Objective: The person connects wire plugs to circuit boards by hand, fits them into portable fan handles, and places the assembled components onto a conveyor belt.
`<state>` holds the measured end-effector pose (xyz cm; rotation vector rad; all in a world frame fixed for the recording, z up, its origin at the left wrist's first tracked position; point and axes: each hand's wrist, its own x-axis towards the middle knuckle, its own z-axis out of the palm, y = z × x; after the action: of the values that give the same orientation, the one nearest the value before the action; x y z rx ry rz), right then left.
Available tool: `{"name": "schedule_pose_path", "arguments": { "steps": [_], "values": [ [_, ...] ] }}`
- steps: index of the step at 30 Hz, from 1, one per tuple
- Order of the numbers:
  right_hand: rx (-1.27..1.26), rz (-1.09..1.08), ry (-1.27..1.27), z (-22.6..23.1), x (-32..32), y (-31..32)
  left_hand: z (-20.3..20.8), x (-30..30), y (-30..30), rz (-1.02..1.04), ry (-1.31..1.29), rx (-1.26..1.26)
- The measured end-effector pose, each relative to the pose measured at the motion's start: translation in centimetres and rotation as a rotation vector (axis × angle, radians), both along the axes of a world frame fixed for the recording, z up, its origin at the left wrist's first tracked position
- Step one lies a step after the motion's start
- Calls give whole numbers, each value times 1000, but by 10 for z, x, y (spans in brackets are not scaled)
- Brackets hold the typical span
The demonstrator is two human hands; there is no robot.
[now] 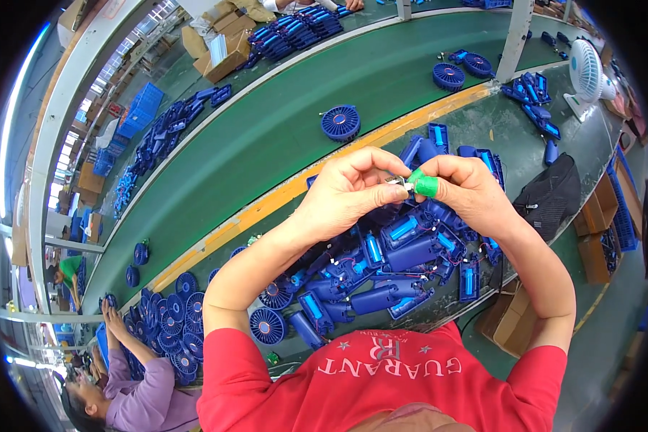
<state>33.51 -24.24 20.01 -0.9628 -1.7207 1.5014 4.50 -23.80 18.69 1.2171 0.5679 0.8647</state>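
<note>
Above a heap of blue fan handles (403, 252), my two hands meet at their fingertips. My left hand (345, 191) is closed, thumb and forefinger pinching what looks like a small circuit board (396, 180). Green tape wraps the thumb and forefinger of my right hand (464, 191). Those taped fingers pinch a tiny white connector (409, 186) against the board; whether it is plugged in is hidden by the fingers. Many handles below lie with their light-blue battery cells and thin wires exposed.
A green conveyor belt (281, 129) behind a yellow edge carries a round fan head (340, 123). More fan heads (173, 324) pile up at the left beside a co-worker in purple (151, 396). A white desk fan (587, 72) and black bag (554, 194) are at the right.
</note>
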Motion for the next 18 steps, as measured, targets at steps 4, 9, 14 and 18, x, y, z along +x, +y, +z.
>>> {"name": "schedule_pose_path", "arguments": {
  "steps": [4, 9, 14, 18],
  "values": [
    [-22, 10, 21, 1, 0, 1, -1, 0, 1, -5, 10, -43],
    [-159, 88, 77, -2, 4, 9, 1, -1, 4, -26, 43, -123],
    [-229, 155, 105, -1, 1, 20, -6, -2, 9, -67, 4, -157],
    [-178, 163, 121, -1, -1, 30, -9, -2, 16, -38, -7, -115]
  ]
}}
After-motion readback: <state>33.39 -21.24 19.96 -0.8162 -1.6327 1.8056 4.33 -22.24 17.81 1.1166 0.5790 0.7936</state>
